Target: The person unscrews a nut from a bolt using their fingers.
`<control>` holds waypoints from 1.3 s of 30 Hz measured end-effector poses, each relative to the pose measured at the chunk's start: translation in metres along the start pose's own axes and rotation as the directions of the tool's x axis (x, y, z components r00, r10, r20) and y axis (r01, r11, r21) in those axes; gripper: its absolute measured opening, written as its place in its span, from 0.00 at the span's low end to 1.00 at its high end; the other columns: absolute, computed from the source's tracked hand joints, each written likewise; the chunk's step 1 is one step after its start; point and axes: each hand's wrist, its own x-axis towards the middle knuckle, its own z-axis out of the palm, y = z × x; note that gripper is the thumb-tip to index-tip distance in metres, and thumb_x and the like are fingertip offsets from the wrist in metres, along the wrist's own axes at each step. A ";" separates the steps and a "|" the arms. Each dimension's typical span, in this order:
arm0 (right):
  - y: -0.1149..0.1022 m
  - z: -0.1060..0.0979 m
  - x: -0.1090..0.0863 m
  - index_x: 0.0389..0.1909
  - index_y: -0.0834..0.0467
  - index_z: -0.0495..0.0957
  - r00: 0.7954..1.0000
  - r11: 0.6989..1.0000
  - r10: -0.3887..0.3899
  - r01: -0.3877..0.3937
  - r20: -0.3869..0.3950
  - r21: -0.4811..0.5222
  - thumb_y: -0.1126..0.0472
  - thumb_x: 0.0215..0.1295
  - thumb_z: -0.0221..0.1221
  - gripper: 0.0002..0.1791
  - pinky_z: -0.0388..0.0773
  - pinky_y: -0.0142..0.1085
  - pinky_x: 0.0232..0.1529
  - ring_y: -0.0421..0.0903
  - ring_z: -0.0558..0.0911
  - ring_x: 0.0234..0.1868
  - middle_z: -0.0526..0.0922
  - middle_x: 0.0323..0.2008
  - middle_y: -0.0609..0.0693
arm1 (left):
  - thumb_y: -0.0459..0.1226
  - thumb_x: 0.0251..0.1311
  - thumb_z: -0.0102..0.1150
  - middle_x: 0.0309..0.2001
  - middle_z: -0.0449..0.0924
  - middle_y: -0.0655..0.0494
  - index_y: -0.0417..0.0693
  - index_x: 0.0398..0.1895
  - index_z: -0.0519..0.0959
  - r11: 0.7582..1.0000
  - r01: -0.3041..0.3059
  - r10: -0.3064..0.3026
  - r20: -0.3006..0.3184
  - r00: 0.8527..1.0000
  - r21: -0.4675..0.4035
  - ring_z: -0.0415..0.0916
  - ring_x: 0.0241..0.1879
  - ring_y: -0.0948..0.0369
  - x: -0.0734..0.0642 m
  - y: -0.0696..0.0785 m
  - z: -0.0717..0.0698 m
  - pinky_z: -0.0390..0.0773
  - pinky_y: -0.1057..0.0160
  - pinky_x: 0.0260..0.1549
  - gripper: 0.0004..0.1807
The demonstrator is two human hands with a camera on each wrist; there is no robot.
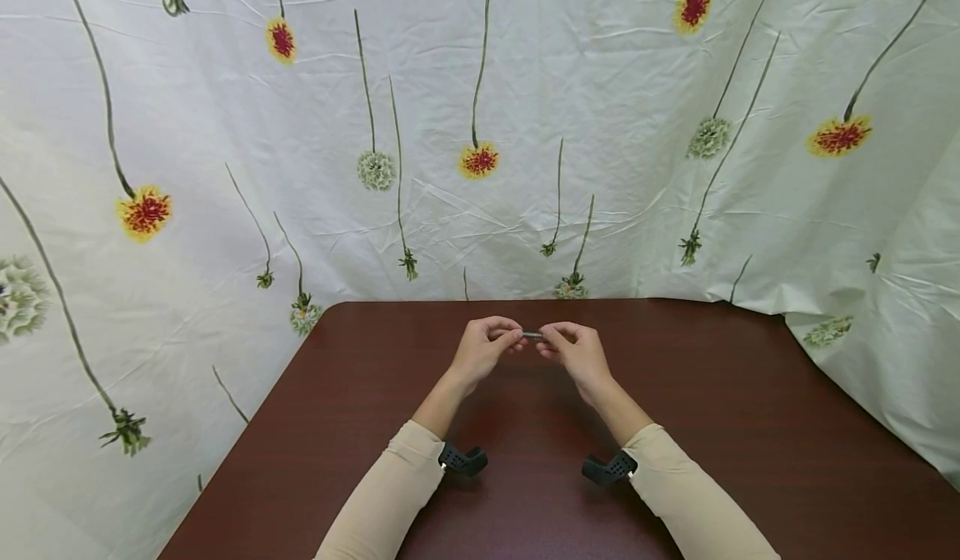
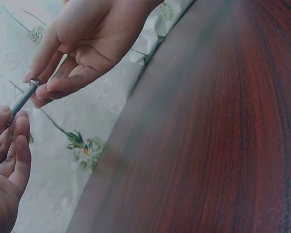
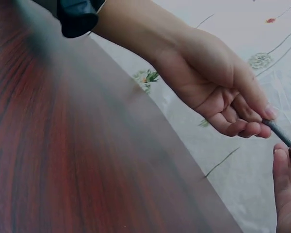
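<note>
A grey threaded metal bolt [image 1: 532, 335] spans the small gap between the two hands, held above the far part of the table. My left hand [image 1: 482, 350] pinches one end of it between thumb and fingers. At the other end, the thumb and fingertips of my right hand [image 1: 579, 355] grip a wider, shiny metal part. The left wrist view shows the bolt's threads [image 2: 20, 104] along the shaft, slanting between the hands. In the right wrist view the bolt [image 3: 281, 133] runs from the left fingertips to the right ones; I cannot tell whether the wider part is its head or a nut.
Below the hands lies a dark red-brown wood-grain table [image 1: 337, 460]. A white cloth printed with flowers [image 1: 480, 227] hangs behind it and along its sides. Each wrist wears a black strap, such as the left strap [image 1: 463, 460], below light beige sleeves.
</note>
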 end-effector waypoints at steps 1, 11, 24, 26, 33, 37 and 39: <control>0.000 0.000 0.000 0.51 0.75 0.80 1.000 1.000 0.002 -0.002 0.004 0.014 0.69 0.75 0.60 0.12 0.83 0.40 0.48 0.48 0.88 0.41 0.85 0.43 0.64 | 0.25 0.71 0.59 0.39 0.84 0.27 0.18 0.47 0.78 1.000 0.000 0.000 0.000 1.000 0.003 0.86 0.38 0.45 0.000 0.000 0.000 0.81 0.68 0.35 0.11; -0.001 -0.002 0.000 0.53 0.76 0.79 0.997 0.997 -0.057 0.060 0.055 -0.041 0.76 0.69 0.62 0.14 0.80 0.38 0.53 0.60 0.80 0.58 0.83 0.53 0.63 | 0.26 0.72 0.59 0.41 0.84 0.27 0.19 0.48 0.78 1.000 0.012 -0.012 0.004 1.000 0.005 0.85 0.33 0.62 0.011 -0.028 -0.006 0.81 0.67 0.36 0.12; 0.002 -0.004 0.001 0.46 0.74 0.84 0.966 0.955 -0.245 0.255 0.086 -0.151 0.77 0.66 0.65 0.09 0.80 0.35 0.51 0.48 0.84 0.53 0.84 0.53 0.66 | 0.31 0.72 0.62 0.36 0.87 0.38 0.22 0.48 0.80 0.998 0.019 -0.021 -0.034 0.999 -0.060 0.83 0.42 0.35 0.013 -0.030 -0.006 0.83 0.55 0.40 0.14; 0.002 -0.004 0.000 0.48 0.75 0.82 0.964 0.955 -0.246 0.258 0.096 -0.144 0.77 0.66 0.65 0.11 0.80 0.35 0.51 0.48 0.84 0.53 0.84 0.53 0.67 | 0.31 0.72 0.62 0.36 0.87 0.38 0.21 0.48 0.80 0.998 0.019 -0.021 -0.034 0.999 -0.058 0.84 0.41 0.37 0.012 -0.030 -0.006 0.83 0.55 0.41 0.14; 0.004 -0.003 0.000 0.54 0.73 0.82 0.962 0.957 -0.252 0.264 0.106 -0.123 0.71 0.69 0.65 0.15 0.79 0.37 0.54 0.50 0.83 0.56 0.83 0.56 0.64 | 0.31 0.72 0.62 0.37 0.86 0.32 0.22 0.48 0.80 0.999 0.009 -0.011 -0.042 0.999 -0.042 0.85 0.40 0.39 0.012 -0.030 -0.006 0.83 0.58 0.40 0.13; 0.006 -0.001 0.000 0.57 0.73 0.79 0.967 0.967 -0.238 0.244 0.090 -0.068 0.69 0.71 0.65 0.18 0.79 0.43 0.57 0.55 0.83 0.57 0.83 0.57 0.61 | 0.30 0.72 0.62 0.38 0.86 0.32 0.22 0.48 0.80 0.999 0.007 -0.009 -0.041 0.999 -0.037 0.86 0.38 0.45 0.012 -0.030 -0.005 0.83 0.51 0.42 0.13; 0.007 0.000 0.000 0.58 0.75 0.77 0.974 0.976 -0.213 0.216 0.077 -0.034 0.69 0.73 0.63 0.18 0.78 0.47 0.58 0.58 0.83 0.56 0.83 0.55 0.61 | 0.30 0.72 0.62 0.37 0.86 0.34 0.22 0.47 0.80 1.000 0.005 -0.006 -0.046 0.999 -0.031 0.86 0.37 0.47 0.012 -0.029 -0.005 0.83 0.51 0.41 0.13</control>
